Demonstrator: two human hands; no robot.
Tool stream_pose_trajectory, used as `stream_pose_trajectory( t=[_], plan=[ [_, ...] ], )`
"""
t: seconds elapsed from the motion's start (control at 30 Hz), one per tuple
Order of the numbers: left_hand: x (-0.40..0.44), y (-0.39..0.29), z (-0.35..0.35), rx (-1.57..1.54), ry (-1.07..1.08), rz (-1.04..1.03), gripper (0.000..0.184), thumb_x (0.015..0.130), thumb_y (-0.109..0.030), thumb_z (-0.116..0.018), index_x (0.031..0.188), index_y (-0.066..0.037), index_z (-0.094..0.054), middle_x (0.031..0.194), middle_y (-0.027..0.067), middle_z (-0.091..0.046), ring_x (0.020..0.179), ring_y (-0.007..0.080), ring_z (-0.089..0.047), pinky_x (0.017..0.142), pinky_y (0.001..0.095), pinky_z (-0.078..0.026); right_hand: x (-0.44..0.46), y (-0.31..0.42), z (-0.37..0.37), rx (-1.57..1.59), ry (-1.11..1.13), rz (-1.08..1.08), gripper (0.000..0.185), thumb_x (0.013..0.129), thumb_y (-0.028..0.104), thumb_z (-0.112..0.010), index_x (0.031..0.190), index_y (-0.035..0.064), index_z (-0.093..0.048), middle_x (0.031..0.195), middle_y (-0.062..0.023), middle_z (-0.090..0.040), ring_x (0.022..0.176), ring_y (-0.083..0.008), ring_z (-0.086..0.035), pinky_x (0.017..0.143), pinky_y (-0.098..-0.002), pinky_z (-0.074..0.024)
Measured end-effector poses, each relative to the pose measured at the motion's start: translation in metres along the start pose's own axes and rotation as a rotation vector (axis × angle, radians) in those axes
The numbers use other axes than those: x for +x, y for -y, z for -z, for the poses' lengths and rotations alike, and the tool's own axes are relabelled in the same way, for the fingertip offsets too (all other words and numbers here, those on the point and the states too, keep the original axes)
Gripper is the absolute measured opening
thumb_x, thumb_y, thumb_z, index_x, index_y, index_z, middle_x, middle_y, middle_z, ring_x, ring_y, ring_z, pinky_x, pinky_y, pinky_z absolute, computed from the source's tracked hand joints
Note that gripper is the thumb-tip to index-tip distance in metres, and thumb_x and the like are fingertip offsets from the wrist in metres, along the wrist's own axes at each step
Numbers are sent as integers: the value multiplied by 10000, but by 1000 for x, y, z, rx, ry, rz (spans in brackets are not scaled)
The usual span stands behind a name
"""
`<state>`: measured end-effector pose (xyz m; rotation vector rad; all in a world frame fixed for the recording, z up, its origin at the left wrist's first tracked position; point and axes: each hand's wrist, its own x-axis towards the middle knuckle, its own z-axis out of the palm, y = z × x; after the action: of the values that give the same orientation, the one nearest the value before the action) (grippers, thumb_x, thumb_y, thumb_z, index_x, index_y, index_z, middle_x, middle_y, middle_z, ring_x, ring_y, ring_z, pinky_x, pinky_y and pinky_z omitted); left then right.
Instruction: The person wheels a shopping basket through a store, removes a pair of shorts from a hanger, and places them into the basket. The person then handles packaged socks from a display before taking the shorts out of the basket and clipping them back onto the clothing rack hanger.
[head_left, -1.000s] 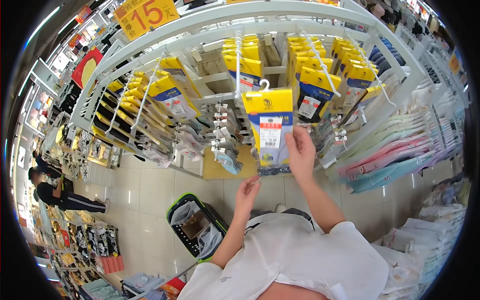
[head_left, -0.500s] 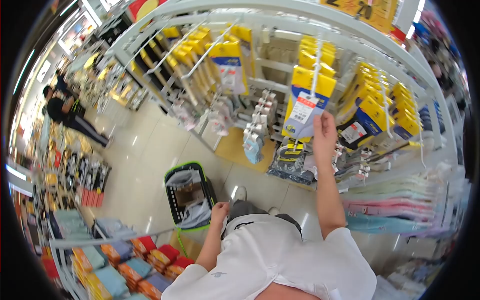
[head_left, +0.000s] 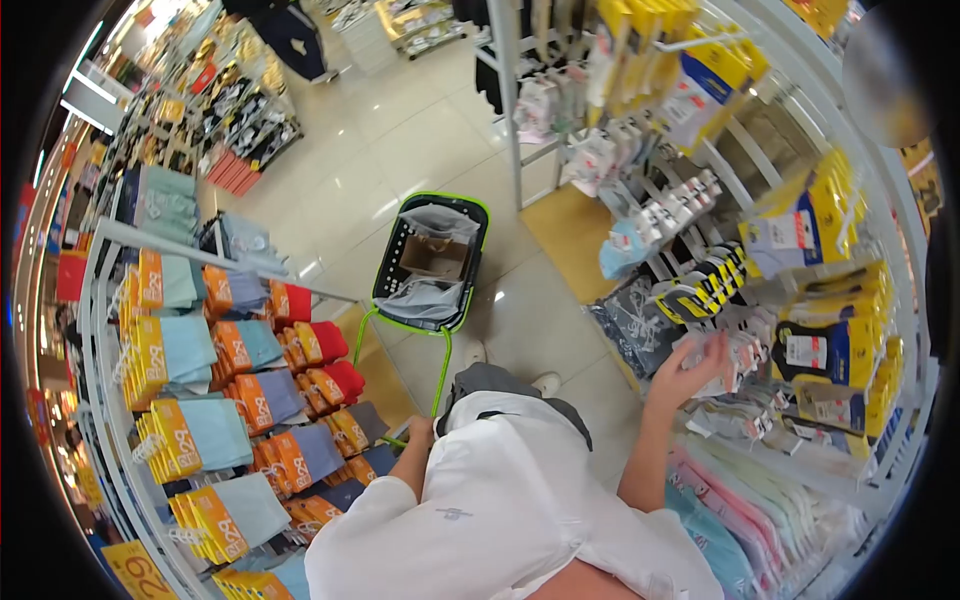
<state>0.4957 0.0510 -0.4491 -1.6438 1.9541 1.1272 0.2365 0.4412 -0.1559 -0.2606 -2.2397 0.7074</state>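
A black plastic basket with a green rim stands on the pale shiny floor tiles, in the middle, between two racks. In the basket, a brown box lies between grey plastic bags. At the left, flat orange-labelled fabric packs hang in rows on a white metal rack. At the right, flat yellow-and-blue card packs hang on a tall white metal frame. Before them, nearer to the person, are pastel fabric pieces.
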Motion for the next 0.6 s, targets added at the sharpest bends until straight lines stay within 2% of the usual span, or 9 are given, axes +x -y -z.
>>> stream_pose_trajectory(
  t=[0.03,0.1,0.13,0.2,0.27,0.4,0.47,0.53,0.6],
  plan=[
    [-2,7,1,-12,-2,20,345,644,-231,-689,771,78,-605,773,156,-620,653,245,-596,606,379,-466,-24,-2,-3,23,75,16,331,809,56,-535,1105,-52,-433,1232,-208,-365,1138,-344,-374,931,-402,-336],
    [-2,14,4,199,48,116,430,632,-281,-694,862,72,-608,871,188,-618,780,276,-612,671,365,-471,-66,0,-5,31,298,-75,297,803,51,-528,1076,-39,-451,1243,-206,-349,1152,-351,-359,927,-406,-334],
    [-3,20,5,306,79,164,476,627,-307,-696,907,69,-609,920,204,-618,844,291,-620,704,358,-474,-85,-4,-6,29,315,-60,297,803,51,-528,1076,-39,-451,1243,-206,-349,1152,-351,-359,927,-406,-334],
    [10,46,3,415,113,191,490,639,-305,-678,958,59,-598,997,196,-602,961,290,-582,773,355,-464,-119,-13,-12,-3,514,-62,279,795,42,-522,1060,-29,-469,1243,-194,-345,1078,-333,-431,882,-386,-376],
    [19,97,-9,-39,148,222,516,628,-309,-685,993,43,-588,1048,191,-585,980,297,-571,808,363,-453,-144,-20,-11,-1,612,-105,268,789,38,-523,1044,-30,-478,1233,-189,-351,1010,-310,-474,839,-367,-403],
    [21,134,-15,82,241,498,527,623,-317,-690,1016,18,-585,1083,187,-570,1010,297,-553,859,361,-430,-166,-32,-9,-16,802,-231,231,769,31,-525,989,-32,-497,1196,-182,-383,795,-235,-554,704,-316,-462],
    [19,122,-15,273,143,430,522,606,-337,-700,997,-4,-605,1062,182,-580,1060,284,-522,891,364,-410,-172,-36,-7,-109,857,-200,217,766,28,-521,974,-29,-499,1188,-184,-390,770,-224,-558,682,-306,-466],
    [28,117,-12,264,152,403,571,582,-351,-712,1021,-7,-592,1062,189,-575,1090,287,-497,911,359,-397,-175,-30,-7,-207,904,-163,203,764,24,-516,960,-25,-502,1180,-186,-397,746,-213,-563,660,-295,-470],
    [64,119,-16,551,388,96,602,584,-355,-712,1060,-14,-569,1067,203,-564,1075,310,-502,896,367,-409,-172,-15,-12,-244,928,-174,185,758,15,-510,940,-18,-504,1176,-192,-402,687,-217,-568,642,-301,-477]
  ],
)
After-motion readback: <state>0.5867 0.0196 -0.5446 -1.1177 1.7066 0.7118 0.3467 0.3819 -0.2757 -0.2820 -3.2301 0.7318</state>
